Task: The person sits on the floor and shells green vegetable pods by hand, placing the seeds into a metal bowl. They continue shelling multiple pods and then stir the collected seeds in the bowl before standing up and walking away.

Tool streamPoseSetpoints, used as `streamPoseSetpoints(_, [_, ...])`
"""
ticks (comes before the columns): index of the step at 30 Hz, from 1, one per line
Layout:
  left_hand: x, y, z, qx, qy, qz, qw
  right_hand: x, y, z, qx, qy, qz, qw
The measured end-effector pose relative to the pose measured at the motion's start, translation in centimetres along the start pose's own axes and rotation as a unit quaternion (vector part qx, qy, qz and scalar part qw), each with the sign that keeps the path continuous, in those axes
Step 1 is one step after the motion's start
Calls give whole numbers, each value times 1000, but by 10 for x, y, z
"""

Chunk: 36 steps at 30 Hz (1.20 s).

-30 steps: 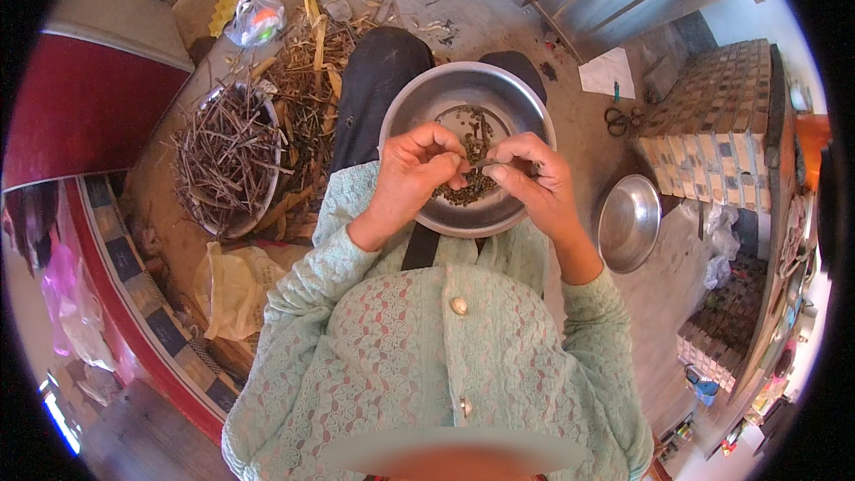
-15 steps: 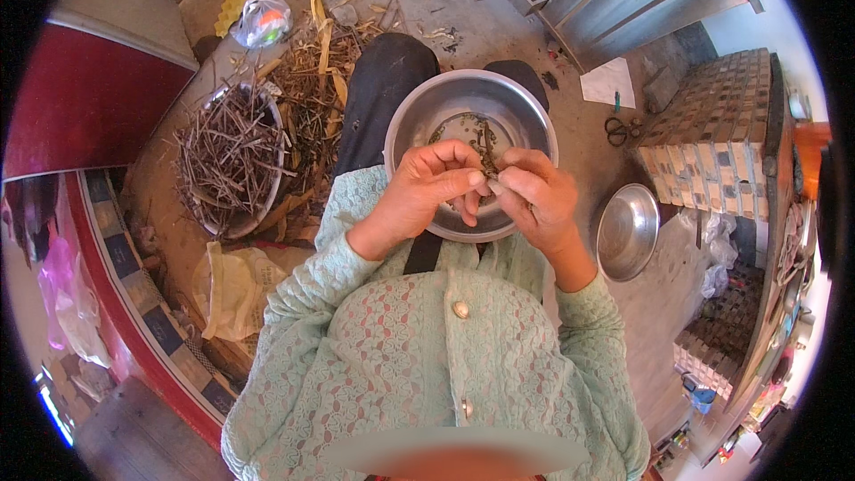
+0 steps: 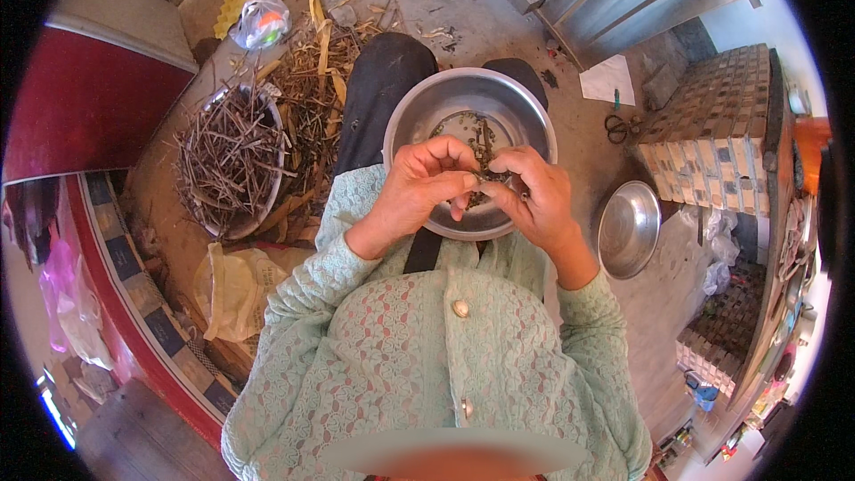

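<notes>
A round steel basin point(image 3: 422, 107) rests on my lap between my knees. In its bottom lie small greenish bits point(image 3: 462, 121) and a few dark, thin dried pieces point(image 3: 484, 135) that look like pods or stems. Over its near half, my left hand point(image 3: 411, 191) pinches with thumb and forefinger. Facing it, my right hand point(image 3: 541, 200) pinches too, its fingertips almost meeting the left ones. Between them is a small dark dried piece point(image 3: 490, 176), mostly covered by the fingers; its exact kind is unclear.
Left of me stands a tub heaped with dry twigs point(image 3: 230, 147), with loose stalks and husks point(image 3: 307, 98) beside it. An empty metal bowl point(image 3: 630, 230) sits on the floor at right, near scissors point(image 3: 616, 129) and a brick stove point(image 3: 708, 125). A yellowish sack point(image 3: 240, 289) lies at left.
The right hand has shifted slightly up and left, its thumb and forefinger spreading wider around the dark piece. The left hand stays nearly in place, still pinching.
</notes>
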<state>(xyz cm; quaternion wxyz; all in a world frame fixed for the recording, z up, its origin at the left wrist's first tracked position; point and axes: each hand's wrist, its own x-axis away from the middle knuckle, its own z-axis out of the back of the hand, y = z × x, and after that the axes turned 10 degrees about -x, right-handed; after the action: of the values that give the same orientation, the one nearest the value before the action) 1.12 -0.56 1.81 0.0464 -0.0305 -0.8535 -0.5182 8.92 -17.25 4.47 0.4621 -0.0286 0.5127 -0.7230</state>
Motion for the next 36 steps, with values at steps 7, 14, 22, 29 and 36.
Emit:
streamPoseSetpoints(7, [-1,3,0,5,-7,20,1000,1,3,-1,-10,-15,13,1000])
streamPoseSetpoints(14, [-3,0,-1,-21,3,3,1000,4,7,-4,2,-15,6,1000])
streamPoseSetpoints(22, [-6,-4,-7,-75,-3,-26,997,4,5,-1,-10,-13,-43,999])
streamPoseSetpoints(29, [-6,-3,-10,-187,11,-90,978,6,4,-6,-74,28,-74,994])
streamPoseSetpoints(36, [-9,-9,-9,-322,23,-159,933,11,5,-10,-245,56,-241,937])
